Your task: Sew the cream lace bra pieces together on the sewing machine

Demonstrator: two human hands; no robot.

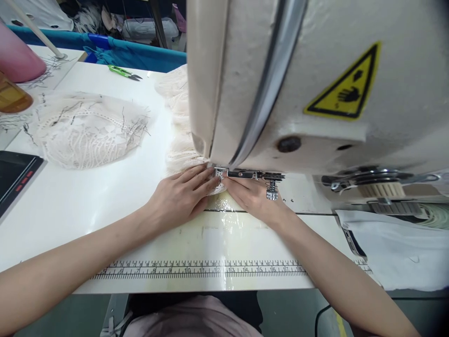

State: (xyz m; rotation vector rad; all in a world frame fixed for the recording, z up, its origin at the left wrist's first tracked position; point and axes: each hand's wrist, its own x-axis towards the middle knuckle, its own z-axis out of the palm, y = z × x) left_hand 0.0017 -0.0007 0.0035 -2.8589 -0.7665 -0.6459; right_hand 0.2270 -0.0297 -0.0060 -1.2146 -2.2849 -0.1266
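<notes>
Head view: left hand (182, 196) lies flat, fingers together, pressing the lace fabric (180, 140) toward the presser foot (220, 172); right hand (254, 199) presses flat just right of it, near the table's (87, 206) front edge.

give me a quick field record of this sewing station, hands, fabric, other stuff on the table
left hand: flat on the lace fabric, fingers toward the presser foot
right hand: flat beside the presser foot, fingertips on the lace edge
machine: sewing machine head with yellow warning sticker
table: white, printed ruler along the near edge
lace pile: far left, loose dark threads on it
thread snips: green, at the far edge
control panel: left edge, dark
</notes>
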